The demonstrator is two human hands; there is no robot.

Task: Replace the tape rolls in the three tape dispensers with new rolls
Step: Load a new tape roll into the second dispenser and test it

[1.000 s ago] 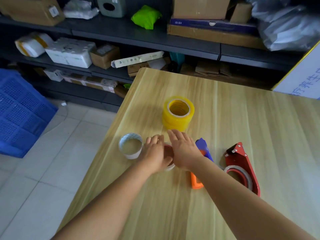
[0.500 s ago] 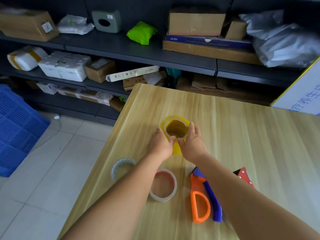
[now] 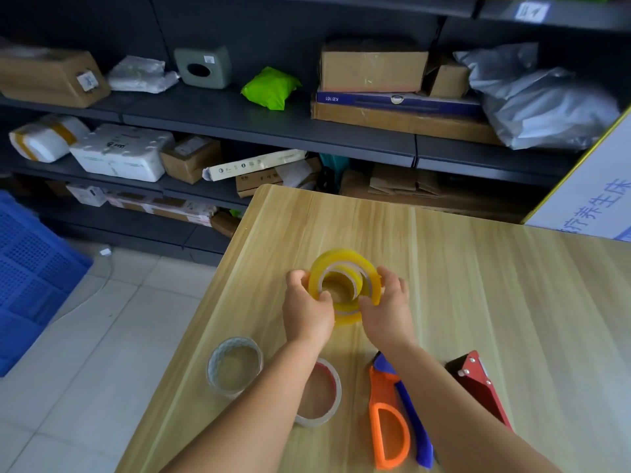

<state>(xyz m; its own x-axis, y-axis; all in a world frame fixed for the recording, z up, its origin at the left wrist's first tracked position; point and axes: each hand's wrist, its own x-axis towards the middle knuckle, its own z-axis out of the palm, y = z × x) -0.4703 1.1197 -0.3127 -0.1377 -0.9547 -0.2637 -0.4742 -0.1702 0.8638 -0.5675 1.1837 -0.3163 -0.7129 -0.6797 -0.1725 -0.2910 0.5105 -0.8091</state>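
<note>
Pinching the top yellow tape roll (image 3: 345, 268) between my left hand (image 3: 307, 310) and right hand (image 3: 387, 310), I tilt it off the yellow roll beneath, near the table's (image 3: 478, 268) middle, the orange dispenser (image 3: 387, 425) lying nearer my right wrist.

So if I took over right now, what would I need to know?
Left hand and right hand together grip the top yellow roll, tilted up off the yellow roll under it, mid-table.
Two near-empty rolls lie close by: a clear one and a red-cored one.
Orange dispenser, blue dispenser and red dispenser lie to the right.
Done: two old rolls seem to be out.
Left: fit new rolls; the red dispenser's state is hidden by the arm.
</note>
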